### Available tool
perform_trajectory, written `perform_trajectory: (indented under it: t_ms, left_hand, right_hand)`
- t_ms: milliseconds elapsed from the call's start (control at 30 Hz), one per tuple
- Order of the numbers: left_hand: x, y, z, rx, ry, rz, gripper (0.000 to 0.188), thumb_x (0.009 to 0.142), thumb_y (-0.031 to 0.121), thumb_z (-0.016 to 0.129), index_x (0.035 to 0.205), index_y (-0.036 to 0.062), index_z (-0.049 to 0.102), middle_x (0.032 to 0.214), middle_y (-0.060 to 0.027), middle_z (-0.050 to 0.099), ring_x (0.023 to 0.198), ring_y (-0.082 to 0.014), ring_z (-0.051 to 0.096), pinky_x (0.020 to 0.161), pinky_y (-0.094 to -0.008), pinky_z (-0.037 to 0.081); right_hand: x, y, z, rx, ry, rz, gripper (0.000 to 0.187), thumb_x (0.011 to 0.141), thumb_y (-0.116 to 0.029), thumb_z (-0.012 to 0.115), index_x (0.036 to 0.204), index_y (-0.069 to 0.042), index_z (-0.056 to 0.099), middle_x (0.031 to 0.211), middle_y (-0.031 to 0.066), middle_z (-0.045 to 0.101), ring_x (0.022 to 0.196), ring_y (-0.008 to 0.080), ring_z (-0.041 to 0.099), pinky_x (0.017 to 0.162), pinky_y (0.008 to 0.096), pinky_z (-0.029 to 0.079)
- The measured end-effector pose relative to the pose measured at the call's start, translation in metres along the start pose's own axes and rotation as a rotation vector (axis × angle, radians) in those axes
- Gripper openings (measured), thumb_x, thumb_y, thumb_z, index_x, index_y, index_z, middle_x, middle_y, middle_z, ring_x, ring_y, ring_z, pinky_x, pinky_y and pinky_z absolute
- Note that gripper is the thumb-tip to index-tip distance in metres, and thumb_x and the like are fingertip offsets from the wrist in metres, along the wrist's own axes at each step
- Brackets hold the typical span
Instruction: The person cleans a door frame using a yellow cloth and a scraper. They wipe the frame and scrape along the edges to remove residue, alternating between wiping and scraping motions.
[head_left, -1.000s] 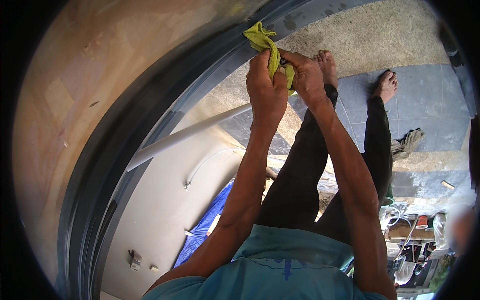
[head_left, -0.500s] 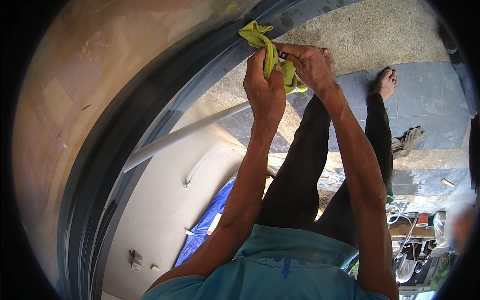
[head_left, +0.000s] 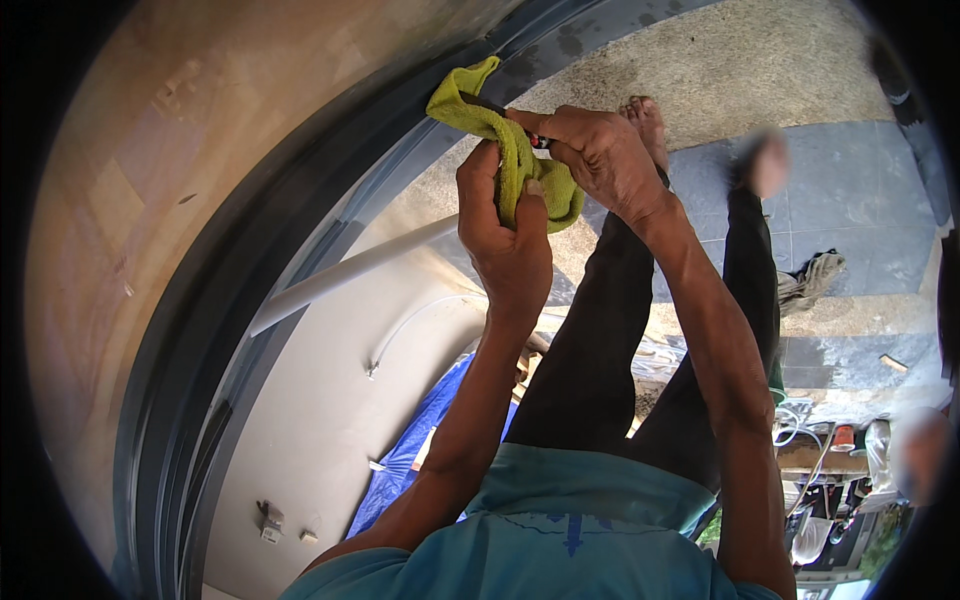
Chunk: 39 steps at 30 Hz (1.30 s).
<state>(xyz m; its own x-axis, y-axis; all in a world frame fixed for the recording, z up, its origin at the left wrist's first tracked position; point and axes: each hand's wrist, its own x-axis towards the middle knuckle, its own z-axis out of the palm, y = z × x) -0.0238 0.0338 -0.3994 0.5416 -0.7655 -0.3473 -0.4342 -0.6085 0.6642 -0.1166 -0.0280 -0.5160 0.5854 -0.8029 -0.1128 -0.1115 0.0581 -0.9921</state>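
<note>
A yellow-green cloth (head_left: pixel 514 170) is pinched between the thumb and fingers of my left hand (head_left: pixel 508 245). My right hand (head_left: pixel 608 165) closes around a slim tool (head_left: pixel 541 142) with a dark handle showing a bit of red. Its dark, thin front part runs into the far fold of the cloth, which hides the tip. One end of the cloth lies against the dark door or window frame (head_left: pixel 400 125); the other end hangs below my hands. What kind of tool it is I cannot make out.
A pale pipe (head_left: pixel 350 278) slants from the frame toward my left wrist. Left of the frame is a smeared brownish panel (head_left: pixel 120 200). Below lie a blue sheet (head_left: pixel 405 470) and a grey rag (head_left: pixel 812 283). Cords and a red container (head_left: pixel 843 438) are at the lower right.
Both hands have shifted left and slightly nearer, along with the cloth and tool. The cloth's far end has slid left along the frame, and more of the tool's dark front shows.
</note>
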Motion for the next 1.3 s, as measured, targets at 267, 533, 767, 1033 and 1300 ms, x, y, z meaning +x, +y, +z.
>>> perform_trajectory:
  t_ms: [267,533,767,1033,1300]
  left_hand:
    - [-0.034,0.039,-0.032,0.051,0.087,-0.004,0.05,0.096,0.002,0.057,0.145,-0.004,0.047,0.132,-0.0152,0.059,0.122,-0.0213,0.058,0.109,-0.0365,0.044]
    - [-0.057,0.06,-0.049,-0.009,0.159,-0.013,0.055,0.094,-0.005,0.052,0.148,-0.0081,0.04,0.141,-0.0194,0.051,0.132,-0.027,0.054,0.114,-0.0412,0.043]
    - [-0.027,0.039,-0.024,-0.066,0.03,-0.105,0.05,0.096,0.0,0.057,0.145,-0.0049,0.047,0.13,-0.0153,0.06,0.118,-0.0196,0.061,0.105,-0.035,0.048]
    - [0.02,-0.016,0.024,-0.081,-0.038,-0.129,0.048,0.095,0.0,0.056,0.142,-0.0047,0.051,0.126,-0.0143,0.06,0.115,-0.0193,0.06,0.104,-0.0351,0.047]
    - [0.032,-0.032,0.039,-0.062,-0.038,-0.076,0.049,0.088,0.0,0.053,0.136,-0.0088,0.053,0.127,-0.0227,0.06,0.119,-0.0318,0.061,0.105,-0.043,0.047]
  right_hand:
    - [-0.003,-0.056,-0.008,0.004,-0.041,-0.061,0.047,0.08,-0.009,0.074,0.127,-0.017,0.072,0.08,0.0065,0.068,0.069,0.026,0.07,0.064,0.0377,0.058]
    - [-0.002,-0.078,-0.005,-0.014,-0.086,-0.122,0.054,0.076,-0.014,0.076,0.129,-0.024,0.07,0.08,0.0021,0.064,0.071,0.0242,0.07,0.062,0.0366,0.058]
    - [-0.006,-0.012,0.009,0.014,0.036,-0.026,0.045,0.083,-0.009,0.074,0.127,-0.02,0.072,0.081,0.005,0.069,0.072,0.0233,0.07,0.065,0.0364,0.058]
    - [0.003,0.028,0.002,-0.195,0.066,0.069,0.043,0.088,-0.002,0.068,0.129,-0.014,0.071,0.1,0.0151,0.074,0.088,0.0341,0.071,0.078,0.0421,0.058]
    - [-0.007,0.055,0.039,0.217,0.123,0.296,0.045,0.087,-0.001,0.065,0.131,-0.011,0.069,0.095,0.0196,0.074,0.081,0.0339,0.073,0.074,0.0393,0.058]
